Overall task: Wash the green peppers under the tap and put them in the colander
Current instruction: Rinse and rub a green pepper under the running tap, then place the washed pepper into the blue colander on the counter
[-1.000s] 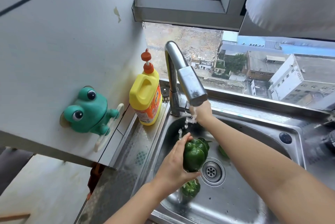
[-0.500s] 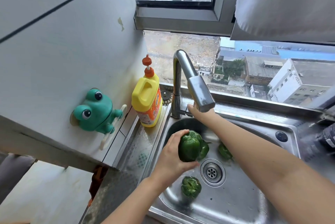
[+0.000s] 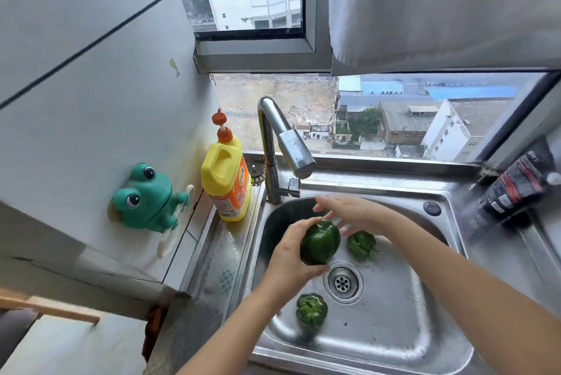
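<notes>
1. While the view looks down over a steel sink, the far left holds a green frog-shaped holder stuck to the wall, well clear of the work and no hazard.
2. Next along, a yellow detergent bottle stands upright on the wet ledge just beside the basin. A swinging elbow could knock it over into the sink and put soap on the peppers.
3. Behind the basin rises the tap. No water can be seen leaving its spout, so a pepper moved on now may go without a full rinse.
4. The left hand is closed around the held pepper, gripping it from the left above the basin. Its glossy skin looks wet, and a loose grip could let it slip and drop back into the sink.
5. Below it, the near pepper lies on the basin floor beside the drain.
6. The right hand hovers with fingers spread wide, holding nothing, just above and touching or nearly touching the held pepper.
7. Under that hand, the far pepper rests in the basin; the arm partly hides the floor beyond it.
8. No colander is in view, so carrying a dripping pepper to it means reaching somewhere unseen, which risks drips on the table.
9. At the far right, a dark packet leans at the sink's edge, blurred.
</notes>
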Tool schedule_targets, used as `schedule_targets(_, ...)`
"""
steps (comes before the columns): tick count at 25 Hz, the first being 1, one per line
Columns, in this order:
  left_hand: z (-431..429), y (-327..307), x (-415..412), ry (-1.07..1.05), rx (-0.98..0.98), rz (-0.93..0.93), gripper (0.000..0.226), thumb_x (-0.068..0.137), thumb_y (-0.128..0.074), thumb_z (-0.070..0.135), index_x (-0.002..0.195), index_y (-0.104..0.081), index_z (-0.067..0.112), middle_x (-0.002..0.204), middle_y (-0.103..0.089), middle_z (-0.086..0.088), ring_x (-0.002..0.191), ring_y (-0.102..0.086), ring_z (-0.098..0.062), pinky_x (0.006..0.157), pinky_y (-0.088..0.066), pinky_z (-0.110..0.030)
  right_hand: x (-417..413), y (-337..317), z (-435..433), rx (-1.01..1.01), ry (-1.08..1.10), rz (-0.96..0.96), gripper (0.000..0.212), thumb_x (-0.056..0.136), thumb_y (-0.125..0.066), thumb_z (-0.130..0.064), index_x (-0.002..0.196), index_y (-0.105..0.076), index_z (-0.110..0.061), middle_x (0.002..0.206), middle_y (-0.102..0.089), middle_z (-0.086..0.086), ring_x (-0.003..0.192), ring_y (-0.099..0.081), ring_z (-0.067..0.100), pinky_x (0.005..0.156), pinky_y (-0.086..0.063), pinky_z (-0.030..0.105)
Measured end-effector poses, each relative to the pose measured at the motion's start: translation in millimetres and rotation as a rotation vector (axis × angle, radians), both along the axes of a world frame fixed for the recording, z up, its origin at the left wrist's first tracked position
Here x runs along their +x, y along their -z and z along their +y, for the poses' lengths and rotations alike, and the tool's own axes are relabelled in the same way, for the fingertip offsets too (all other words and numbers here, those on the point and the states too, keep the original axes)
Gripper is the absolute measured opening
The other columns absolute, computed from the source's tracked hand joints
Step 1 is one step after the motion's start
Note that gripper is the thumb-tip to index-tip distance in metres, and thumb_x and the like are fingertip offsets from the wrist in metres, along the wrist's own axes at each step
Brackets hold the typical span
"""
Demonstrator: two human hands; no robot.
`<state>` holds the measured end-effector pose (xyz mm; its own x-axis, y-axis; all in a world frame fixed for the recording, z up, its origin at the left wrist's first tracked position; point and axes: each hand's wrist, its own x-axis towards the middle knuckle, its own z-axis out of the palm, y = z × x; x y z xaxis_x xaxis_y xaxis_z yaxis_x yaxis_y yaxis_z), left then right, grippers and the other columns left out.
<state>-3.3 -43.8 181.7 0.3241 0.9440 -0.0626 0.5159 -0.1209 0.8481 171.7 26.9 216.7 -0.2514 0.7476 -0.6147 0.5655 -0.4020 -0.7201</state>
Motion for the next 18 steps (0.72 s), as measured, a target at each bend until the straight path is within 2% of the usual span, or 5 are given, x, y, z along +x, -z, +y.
schedule_targets(3,-0.4,-8.3,11.5,0.039,0.023,-0.042,0.089,0.065,-0.083,0.014,0.131,-0.035,0.05,0.131,-0.047,0.023,0.121,-0.043,0.011,0.099,-0.036,-0.005,18.7,-8.6,-27.2,-0.071,0.032,0.316,0.053,0.082,-0.058,-0.059,0.123,-0.057,-0.024,0.123,-0.063,0.004,0.11,-0.064,0.022,0.09,-0.055,0.042)
schedule_targets(9,-9.9,-18.7,42.0,0.171,-0.015,-0.039,0.098,0.063,-0.085,0.016,0.14,-0.03,0.042,0.128,-0.051,0.017,0.117,-0.049,0.002,0.093,-0.038,-0.004,54.0,-10.5,-63.5,0.027,0.127,0.262,0.058,0.072,-0.08,-0.03,0.123,-0.052,-0.026,0.118,-0.06,0.008,0.105,-0.064,0.024,0.086,-0.057,0.04)
schedule_targets(13,-14.7,-20.3,61.1,0.289,-0.029,0.008,0.098,0.061,-0.086,0.017,0.139,-0.032,0.038,0.127,-0.049,0.017,0.116,-0.05,0.001,0.1,-0.042,-0.016,70.4,-16.7,-96.3,0.055,0.199,0.214,0.068,0.067,-0.084,-0.019,0.124,-0.049,-0.025,0.117,-0.061,0.005,0.105,-0.064,0.02,0.083,-0.057,0.035)
schedule_targets(15,-9.1,-21.9,66.6,0.365,-0.034,0.086,0.099,0.063,-0.085,0.017,0.142,-0.028,0.033,0.134,-0.04,0.013,0.119,-0.044,-0.001,0.106,-0.038,-0.02,67.3,-15.6,-109.5,0.155,0.294,0.083,0.069,0.065,-0.085,-0.02,0.122,-0.048,-0.023,0.114,-0.061,0.004,0.102,-0.063,0.017,0.087,-0.056,0.033)
schedule_targets(18,4.4,-17.7,66.1,0.327,-0.057,0.241,0.095,0.071,-0.079,0.012,0.146,-0.023,0.027,0.13,-0.036,0.002,0.107,-0.05,-0.01,0.098,-0.044,-0.021,59.3,-1.9,-125.5,0.345,0.251,-0.582,0.075,0.064,-0.082,-0.026,0.127,-0.04,-0.027,0.123,-0.05,0.002,0.111,-0.054,0.02,0.107,-0.038,0.047)
